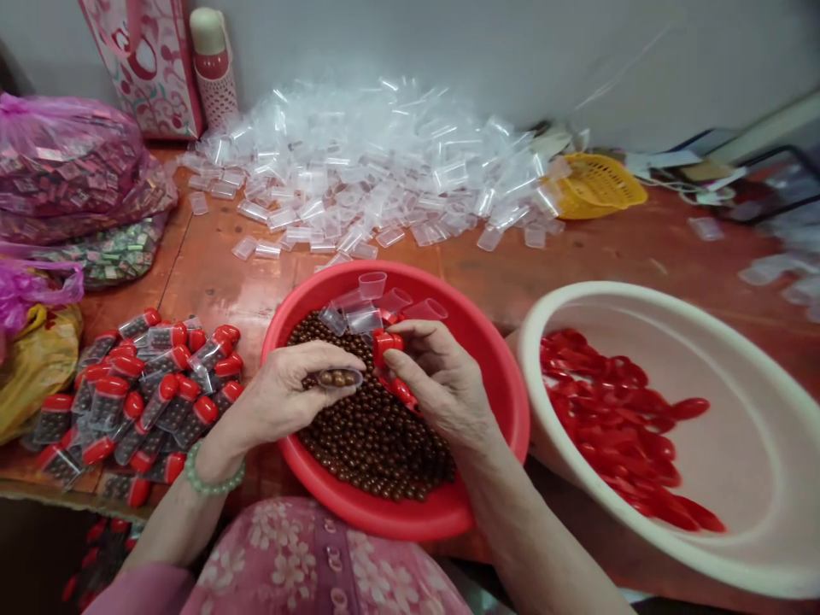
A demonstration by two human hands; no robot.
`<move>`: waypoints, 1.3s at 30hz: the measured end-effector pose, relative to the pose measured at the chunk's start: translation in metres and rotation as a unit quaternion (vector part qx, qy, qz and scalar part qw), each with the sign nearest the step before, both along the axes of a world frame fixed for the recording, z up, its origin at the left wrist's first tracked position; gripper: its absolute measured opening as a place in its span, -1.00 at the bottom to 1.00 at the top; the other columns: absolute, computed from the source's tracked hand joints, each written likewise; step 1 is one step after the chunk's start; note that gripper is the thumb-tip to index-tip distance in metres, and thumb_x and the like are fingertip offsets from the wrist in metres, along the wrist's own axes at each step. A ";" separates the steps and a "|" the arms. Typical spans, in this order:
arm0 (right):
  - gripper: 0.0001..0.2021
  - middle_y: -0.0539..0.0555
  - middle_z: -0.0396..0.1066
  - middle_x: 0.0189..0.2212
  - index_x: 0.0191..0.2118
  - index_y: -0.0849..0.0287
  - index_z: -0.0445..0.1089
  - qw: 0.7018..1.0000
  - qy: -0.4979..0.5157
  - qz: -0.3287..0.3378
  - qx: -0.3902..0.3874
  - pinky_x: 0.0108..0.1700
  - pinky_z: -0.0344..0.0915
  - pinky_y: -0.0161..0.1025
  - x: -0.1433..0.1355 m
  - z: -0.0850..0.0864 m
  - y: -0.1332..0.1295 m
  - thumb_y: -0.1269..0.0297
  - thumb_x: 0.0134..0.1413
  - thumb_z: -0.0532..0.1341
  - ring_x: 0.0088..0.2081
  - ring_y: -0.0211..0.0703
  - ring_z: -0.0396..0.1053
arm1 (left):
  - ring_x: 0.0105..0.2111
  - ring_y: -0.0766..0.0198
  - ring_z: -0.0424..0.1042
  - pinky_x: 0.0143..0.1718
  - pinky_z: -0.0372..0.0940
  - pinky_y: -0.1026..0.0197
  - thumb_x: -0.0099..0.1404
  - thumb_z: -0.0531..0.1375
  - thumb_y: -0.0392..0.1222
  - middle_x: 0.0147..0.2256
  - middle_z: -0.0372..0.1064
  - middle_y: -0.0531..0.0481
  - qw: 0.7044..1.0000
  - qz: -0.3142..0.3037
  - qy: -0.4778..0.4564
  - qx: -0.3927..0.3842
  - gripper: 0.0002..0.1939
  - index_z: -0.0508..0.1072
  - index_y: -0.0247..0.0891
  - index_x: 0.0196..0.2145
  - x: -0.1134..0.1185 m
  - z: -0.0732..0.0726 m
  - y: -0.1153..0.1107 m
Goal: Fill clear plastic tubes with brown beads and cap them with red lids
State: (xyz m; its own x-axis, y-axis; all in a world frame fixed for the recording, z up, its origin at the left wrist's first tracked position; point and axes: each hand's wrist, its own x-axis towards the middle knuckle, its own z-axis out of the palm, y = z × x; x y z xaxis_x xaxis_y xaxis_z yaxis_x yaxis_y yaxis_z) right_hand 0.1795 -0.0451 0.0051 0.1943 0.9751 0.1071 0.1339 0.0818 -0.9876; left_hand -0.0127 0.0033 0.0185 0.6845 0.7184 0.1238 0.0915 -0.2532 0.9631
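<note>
My left hand [295, 389] is closed around a small clear plastic container [339, 377], its open end showing brown balls inside. Pinched in my right hand [442, 376] are several red caps [388, 348], a short way to the right of that container. Both hands are over a red basin [493, 359] part filled with brown balls [384, 453]. Several clear empty containers [364, 319] lie at the basin's far side. To the right, a white basin [762, 444] holds loose red caps [608, 418].
Filled, red-capped containers [137, 384] are heaped at left. A large pile of clear containers [377, 162] lies along the wall, beside a yellow basket [599, 185]. Plastic bags [70, 162], a patterned bag [147, 68] and a bottle [213, 73] stand at the far left.
</note>
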 end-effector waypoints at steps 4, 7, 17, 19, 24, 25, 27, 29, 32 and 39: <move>-0.81 -0.03 0.44 -0.39 -0.20 0.06 0.37 1.000 -0.022 0.007 0.011 -0.37 0.42 -0.31 -0.001 0.000 -0.001 0.16 0.08 0.29 -0.45 -0.29 0.40 | -0.18 0.28 0.48 -0.12 0.35 0.27 0.24 0.23 -0.29 -0.18 0.51 -0.07 0.997 -0.012 0.021 -0.068 -0.78 0.52 -0.31 -0.14 0.003 -0.002 -0.003; -0.83 -0.03 0.45 -0.38 -0.18 0.07 0.39 0.999 -0.040 -0.006 0.020 -0.36 0.41 -0.31 0.000 -0.002 -0.001 0.20 0.09 0.29 -0.44 -0.29 0.39 | -0.20 0.30 0.48 -0.12 0.34 0.28 0.25 0.22 -0.27 -0.19 0.52 -0.04 0.995 0.010 0.021 -0.094 -0.78 0.50 -0.31 -0.13 0.005 -0.001 -0.006; -0.74 0.05 0.51 -0.22 -0.04 0.03 0.48 0.987 -0.125 0.041 0.096 -0.08 0.41 -0.15 0.003 0.003 -0.005 0.35 0.16 0.22 -0.18 -0.16 0.47 | -0.25 0.31 0.42 -0.19 0.28 0.27 0.28 0.19 -0.23 -0.24 0.47 -0.03 0.990 -0.010 0.018 -0.139 -0.82 0.45 -0.34 -0.17 0.005 -0.001 -0.008; -0.70 0.04 0.50 -0.21 0.00 0.00 0.47 0.984 -0.128 0.054 0.112 -0.08 0.40 -0.16 0.003 0.004 -0.006 0.39 0.17 0.21 -0.17 -0.18 0.46 | -0.28 0.32 0.39 -0.22 0.26 0.28 0.30 0.17 -0.21 -0.27 0.45 -0.01 0.990 -0.016 0.023 -0.141 -0.83 0.44 -0.33 -0.18 0.005 -0.001 -0.008; -0.64 0.05 0.49 -0.14 0.06 -0.03 0.42 0.981 -0.138 0.054 0.124 -0.03 0.37 -0.14 0.000 0.002 -0.010 0.42 0.17 0.21 -0.11 -0.16 0.44 | -0.27 0.32 0.36 -0.21 0.25 0.27 0.32 0.14 -0.18 -0.27 0.42 -0.01 0.986 -0.032 0.022 -0.160 -0.82 0.41 -0.32 -0.18 0.005 -0.005 -0.009; -0.64 0.05 0.49 -0.13 0.06 -0.03 0.41 0.981 -0.142 0.050 0.120 -0.03 0.38 -0.13 -0.001 0.003 -0.010 0.41 0.16 0.22 -0.12 -0.16 0.44 | -0.27 0.31 0.36 -0.20 0.25 0.26 0.33 0.14 -0.17 -0.26 0.42 -0.01 0.986 -0.031 0.025 -0.163 -0.82 0.41 -0.32 -0.18 0.005 -0.006 -0.009; -0.66 0.05 0.49 -0.16 0.04 -0.02 0.40 0.981 -0.147 0.044 0.120 -0.07 0.39 -0.15 -0.002 0.005 -0.010 0.40 0.15 0.24 -0.16 -0.16 0.45 | -0.26 0.30 0.36 -0.19 0.26 0.24 0.33 0.13 -0.16 -0.25 0.42 -0.02 0.985 -0.040 0.030 -0.167 -0.81 0.40 -0.32 -0.17 0.005 -0.009 -0.009; -0.71 0.04 0.49 -0.23 -0.02 0.00 0.42 0.977 -0.156 0.052 0.137 -0.12 0.40 -0.17 -0.002 0.009 -0.007 0.41 0.13 0.25 -0.21 -0.17 0.45 | -0.27 0.29 0.36 -0.18 0.26 0.22 0.33 0.13 -0.14 -0.25 0.42 -0.03 0.984 -0.052 0.032 -0.168 -0.80 0.39 -0.32 -0.16 0.004 -0.011 -0.009; -0.73 0.03 0.49 -0.28 -0.08 0.02 0.43 0.966 -0.176 0.080 0.171 -0.16 0.40 -0.18 -0.004 0.016 -0.001 0.45 0.12 0.26 -0.24 -0.17 0.45 | -0.23 0.25 0.37 -0.13 0.27 0.18 0.33 0.13 -0.15 -0.24 0.42 -0.04 0.984 -0.053 0.026 -0.165 -0.78 0.40 -0.34 -0.15 0.002 -0.013 -0.008; -0.73 0.06 0.49 -0.28 -0.08 0.05 0.46 0.948 -0.233 0.111 0.185 -0.20 0.44 -0.22 -0.011 0.019 0.005 0.48 0.12 0.25 -0.26 -0.20 0.46 | -0.07 0.17 0.37 0.03 0.23 0.11 0.33 0.12 -0.19 -0.09 0.42 -0.08 0.987 -0.076 0.000 -0.141 -0.69 0.38 -0.33 0.00 0.003 -0.015 -0.005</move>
State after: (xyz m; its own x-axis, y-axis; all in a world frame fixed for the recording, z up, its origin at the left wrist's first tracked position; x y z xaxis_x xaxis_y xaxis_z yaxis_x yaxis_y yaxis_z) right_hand 0.1687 -0.0405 0.0244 -0.1637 0.8653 0.4738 0.4880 0.4884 -0.7234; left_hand -0.0099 -0.0021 0.0032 0.7874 0.6128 -0.0664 0.0726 0.0148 0.9972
